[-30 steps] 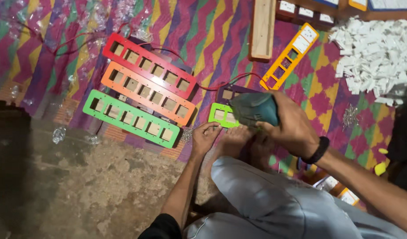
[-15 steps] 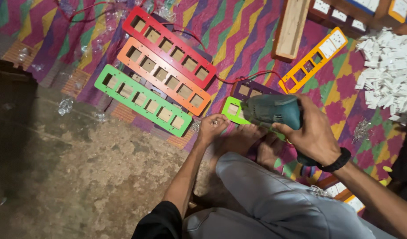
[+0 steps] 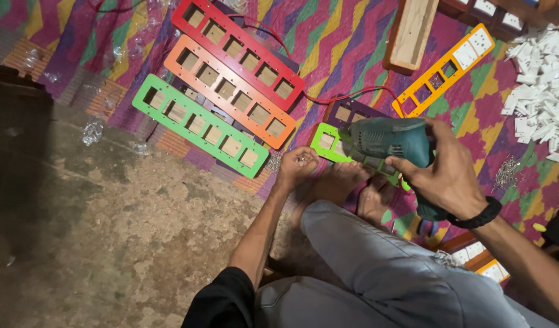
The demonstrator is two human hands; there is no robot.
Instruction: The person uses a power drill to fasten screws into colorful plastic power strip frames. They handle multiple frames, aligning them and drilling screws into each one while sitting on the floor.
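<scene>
Right hand: right hand (image 3: pixel 446 176) wrapped around the grip of a teal power drill (image 3: pixel 385 141), forefinger lying along its body; black band at the wrist.
Drill position: held low over a short green panel (image 3: pixel 327 141) on the mat, just in front of the person's bare feet (image 3: pixel 352 185).
Left hand: left hand (image 3: pixel 297 168) down at the mat's edge, fingers curled in beside a scatter of small screws (image 3: pixel 273 161); whether it pinches one cannot be told.
Panels: red panel (image 3: pixel 237 51), orange panel (image 3: pixel 228 91) and long green panel (image 3: pixel 197 124) lying side by side, well apart from the drill.
Further right: yellow panel (image 3: pixel 446 70); heap of white parts (image 3: pixel 543 94).
Surface: zigzag mat (image 3: pixel 352 36).
</scene>
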